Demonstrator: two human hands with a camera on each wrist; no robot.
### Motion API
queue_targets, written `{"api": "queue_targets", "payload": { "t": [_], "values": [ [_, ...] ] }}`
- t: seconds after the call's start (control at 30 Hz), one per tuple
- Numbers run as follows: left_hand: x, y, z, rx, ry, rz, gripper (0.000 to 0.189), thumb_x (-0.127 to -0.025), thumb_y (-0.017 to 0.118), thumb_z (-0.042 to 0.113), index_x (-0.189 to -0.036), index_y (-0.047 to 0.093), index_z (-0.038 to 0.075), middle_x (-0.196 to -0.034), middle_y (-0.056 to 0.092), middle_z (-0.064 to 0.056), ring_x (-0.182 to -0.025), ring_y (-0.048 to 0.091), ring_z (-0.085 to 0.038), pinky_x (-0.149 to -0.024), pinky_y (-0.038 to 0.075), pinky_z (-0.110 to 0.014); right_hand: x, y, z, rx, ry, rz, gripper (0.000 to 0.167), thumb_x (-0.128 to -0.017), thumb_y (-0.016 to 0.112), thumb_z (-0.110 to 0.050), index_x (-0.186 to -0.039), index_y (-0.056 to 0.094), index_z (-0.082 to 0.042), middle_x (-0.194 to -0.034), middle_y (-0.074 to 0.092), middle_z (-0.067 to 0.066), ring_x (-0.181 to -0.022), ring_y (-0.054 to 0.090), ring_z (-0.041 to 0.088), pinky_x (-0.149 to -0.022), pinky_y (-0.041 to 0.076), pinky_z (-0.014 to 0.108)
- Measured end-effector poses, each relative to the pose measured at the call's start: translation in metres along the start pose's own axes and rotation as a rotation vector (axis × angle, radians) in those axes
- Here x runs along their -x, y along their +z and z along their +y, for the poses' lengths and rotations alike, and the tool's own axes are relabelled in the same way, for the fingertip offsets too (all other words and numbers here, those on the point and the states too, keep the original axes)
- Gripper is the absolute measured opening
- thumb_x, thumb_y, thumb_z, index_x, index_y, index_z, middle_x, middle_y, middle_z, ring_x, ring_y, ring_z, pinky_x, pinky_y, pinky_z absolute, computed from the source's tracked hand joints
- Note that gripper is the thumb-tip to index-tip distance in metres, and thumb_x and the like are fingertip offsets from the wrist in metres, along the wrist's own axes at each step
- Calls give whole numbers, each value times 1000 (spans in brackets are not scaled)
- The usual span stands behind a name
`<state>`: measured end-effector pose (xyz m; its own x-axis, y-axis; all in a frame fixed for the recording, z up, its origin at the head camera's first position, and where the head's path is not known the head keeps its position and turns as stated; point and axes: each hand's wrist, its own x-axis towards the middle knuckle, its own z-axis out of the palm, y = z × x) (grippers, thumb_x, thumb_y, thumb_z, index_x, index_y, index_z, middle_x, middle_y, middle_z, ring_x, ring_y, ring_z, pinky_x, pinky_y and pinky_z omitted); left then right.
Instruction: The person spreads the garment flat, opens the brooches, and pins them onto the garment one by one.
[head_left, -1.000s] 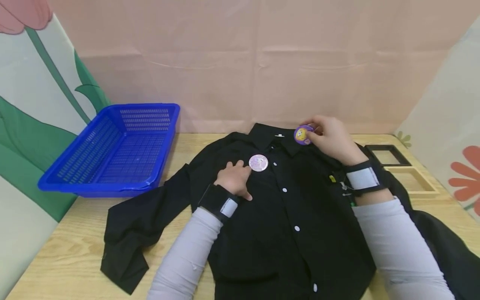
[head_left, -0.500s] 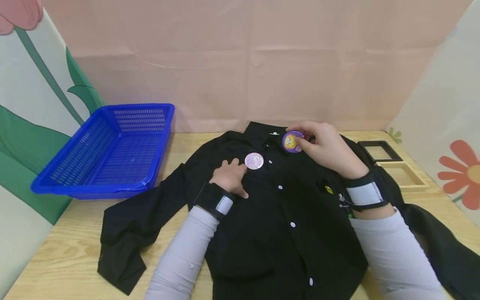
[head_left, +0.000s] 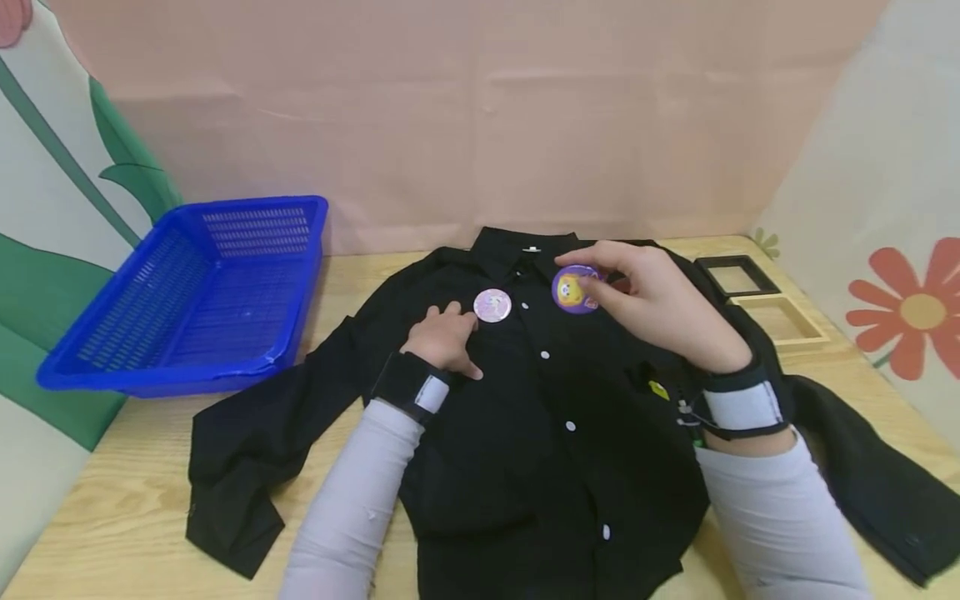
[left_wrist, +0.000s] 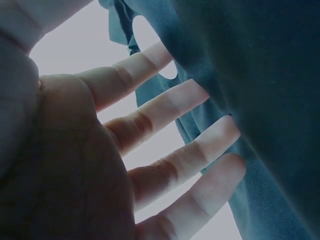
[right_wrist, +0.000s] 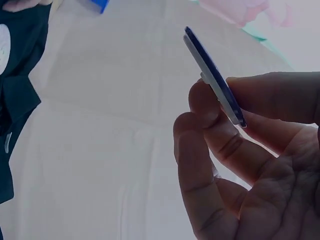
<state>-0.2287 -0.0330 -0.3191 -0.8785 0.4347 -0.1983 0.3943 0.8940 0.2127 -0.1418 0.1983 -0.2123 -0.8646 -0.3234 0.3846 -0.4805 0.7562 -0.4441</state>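
Note:
A black button-up shirt [head_left: 495,467] lies spread on the table, collar at the far side. On its chest, left of the button row, sits a round pink-and-white badge [head_left: 492,306]. My left hand [head_left: 442,340] rests on the shirt beside that badge; in the left wrist view its spread fingers [left_wrist: 175,100] touch the dark cloth. Between thumb and fingertips my right hand [head_left: 652,296] pinches a round purple button badge [head_left: 573,290] with a yellow figure, above the shirt front near the collar. The right wrist view shows this badge [right_wrist: 212,75] edge-on, clear of the cloth.
A blue plastic basket [head_left: 300,333] stands at the left on the wooden table [head_left: 127,492]. Two small frames, one black [head_left: 768,290] and one light wood [head_left: 817,337], lie at the right. A small yellow item [head_left: 658,390] is on the shirt near my right wrist.
My right hand has brought the purple badge from the collar's right side leftward and slightly down, toward the button row. My left hand stays beside the pink badge. The head view has shifted slightly.

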Motion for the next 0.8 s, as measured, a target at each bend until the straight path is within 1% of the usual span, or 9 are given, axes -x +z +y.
{"api": "queue_targets", "payload": {
  "t": [0.17, 0.3, 0.5, 0.67, 0.8],
  "values": [
    [0, -2, -4, 3, -9, -1, 72, -74, 87, 40, -135, 57, 16, -129, 51, -9, -118, 45, -31, -90, 52, -50, 4, -1, -10, -50, -40, -23, 32, -94, 65, -3, -123, 69, -15, -109, 73, 1, -86, 60, 4, -70, 50, 15],
    [0, -2, -6, 6, -12, -10, 72, -75, 86, 40, -136, 56, 17, -130, 49, -9, -119, 44, -31, -91, 51, -52, 8, -5, -17, -67, -67, -37, 33, -94, 65, -4, -124, 69, -15, -112, 73, 0, -88, 61, 1, -73, 51, 14],
    [-2, -5, -7, 19, -5, 8, 72, -76, 86, 41, -137, 54, 17, -129, 49, -9, -119, 44, -30, -92, 51, -50, 8, -15, -32, -74, -70, -41, 33, -94, 66, -6, -125, 69, -16, -115, 72, -2, -89, 61, 1, -75, 51, 13],
    [-1, -6, -7, 16, 2, 3, 73, -76, 86, 41, -137, 54, 17, -129, 49, -8, -119, 46, -28, -92, 51, -50, 15, -18, -45, -89, -103, -58, 32, -94, 66, -8, -125, 69, -16, -107, 72, -4, -85, 60, 3, -73, 50, 13],
    [1, -2, -6, 22, 18, -13, 73, -76, 85, 41, -137, 54, 16, -129, 49, -9, -119, 45, -29, -92, 50, -50, 21, -14, -51, -92, -135, -53, 32, -93, 67, -3, -123, 70, -14, -94, 70, -6, -78, 58, 4, -67, 48, 15]
  ]
}}
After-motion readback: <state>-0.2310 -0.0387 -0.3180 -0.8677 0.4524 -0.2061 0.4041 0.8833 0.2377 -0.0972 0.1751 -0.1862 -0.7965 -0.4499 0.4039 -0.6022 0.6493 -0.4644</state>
